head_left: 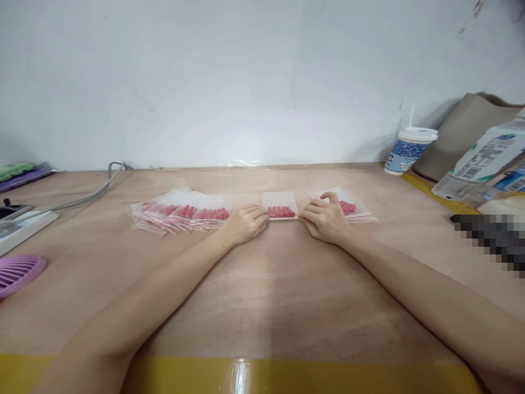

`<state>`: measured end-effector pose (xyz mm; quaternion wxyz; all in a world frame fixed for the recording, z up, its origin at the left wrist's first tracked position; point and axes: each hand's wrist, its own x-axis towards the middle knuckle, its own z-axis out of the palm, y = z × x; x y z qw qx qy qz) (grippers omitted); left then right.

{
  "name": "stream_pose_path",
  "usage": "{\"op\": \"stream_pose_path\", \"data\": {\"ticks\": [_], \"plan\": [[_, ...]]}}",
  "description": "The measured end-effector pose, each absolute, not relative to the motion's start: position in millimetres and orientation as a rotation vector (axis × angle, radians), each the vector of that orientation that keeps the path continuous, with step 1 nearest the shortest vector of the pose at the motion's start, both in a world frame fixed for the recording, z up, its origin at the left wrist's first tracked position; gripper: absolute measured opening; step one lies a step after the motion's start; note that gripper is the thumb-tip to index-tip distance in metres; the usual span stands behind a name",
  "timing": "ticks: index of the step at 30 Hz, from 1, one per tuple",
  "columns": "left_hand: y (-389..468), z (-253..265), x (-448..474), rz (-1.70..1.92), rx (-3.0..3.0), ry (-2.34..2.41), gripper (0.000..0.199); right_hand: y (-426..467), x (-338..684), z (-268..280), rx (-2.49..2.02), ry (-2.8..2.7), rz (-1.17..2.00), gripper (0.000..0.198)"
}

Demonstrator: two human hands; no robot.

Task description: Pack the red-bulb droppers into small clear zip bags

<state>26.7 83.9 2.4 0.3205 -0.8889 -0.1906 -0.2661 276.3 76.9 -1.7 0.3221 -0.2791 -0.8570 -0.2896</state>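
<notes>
A small clear zip bag [280, 198] lies flat on the wooden table in front of me, its strip edge facing me. Inside is a row of several small red pieces [281, 211], too small to name. My left hand [247, 223] is closed, its fingertips pinching the bag's near left corner. At the near right corner, the thumb and fingers of my right hand [324, 218] are pinched on the same edge. To the left spreads an overlapping fan of similar bags [180, 210] with red pieces. Another pile of bags [356, 207] sits partly behind my right hand.
On the right stand a patterned drink cup [406, 150] with a straw, a grey-brown container [455, 131] and a clear labelled plastic package [479, 158]. A white power strip [33, 230] with a grey cable [88, 196] and a pink fan grille [20, 273] lie left. A wall closes the back.
</notes>
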Motion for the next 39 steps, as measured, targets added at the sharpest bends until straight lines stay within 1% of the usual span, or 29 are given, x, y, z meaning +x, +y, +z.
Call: {"op": "stream_pose_path", "data": {"ticks": [7,10,13,16,19,22,25,28,30,32,35,37,39], "plan": [[84,-1,21,-0.565,-2.401,-0.744,0.022,76,279,-2,-0.750,-2.257,-0.752,0.020],[86,-2,21,-0.596,-2.465,-0.739,0.020,76,279,-2,-0.810,-2.276,-0.726,0.014],[83,0,23,-0.642,-2.507,-0.746,0.021,79,274,-4,-0.880,-2.332,-0.682,0.018],[75,4,18,-0.652,-2.473,-0.847,0.034,83,270,-8,-0.908,-2.406,-0.599,0.017],[64,7,0,-0.601,-2.390,-1.025,0.043,88,277,-10,-0.922,-2.412,-0.583,0.023],[54,8,-23,-0.519,-2.284,-1.197,0.046,91,292,-7,-0.897,-2.341,-0.645,0.027],[47,9,-40,-0.438,-2.178,-1.346,0.049,93,313,-1,-0.931,-2.170,-0.664,0.025],[45,11,-45,-0.368,-2.130,-1.484,0.053,90,339,-2,-1.069,-2.053,-0.626,0.033],[45,13,-44,-0.312,-2.146,-1.551,0.054,85,361,-7,-1.208,-2.018,-0.559,0.034],[45,14,-42,-0.277,-2.172,-1.574,0.053,79,385,-14,-1.327,-2.020,-0.475,0.033],[45,14,-37,-0.299,-2.213,-1.551,0.053,68,415,-21,-1.382,-2.096,-0.381,0.033],[46,12,-29,-0.342,-2.267,-1.522,0.052,61,423,-20,-1.361,-2.144,-0.416,0.032],[47,8,-16,-0.416,-2.329,-1.475,0.051,56,418,-13,-1.288,-2.113,-0.534,0.028]]}}
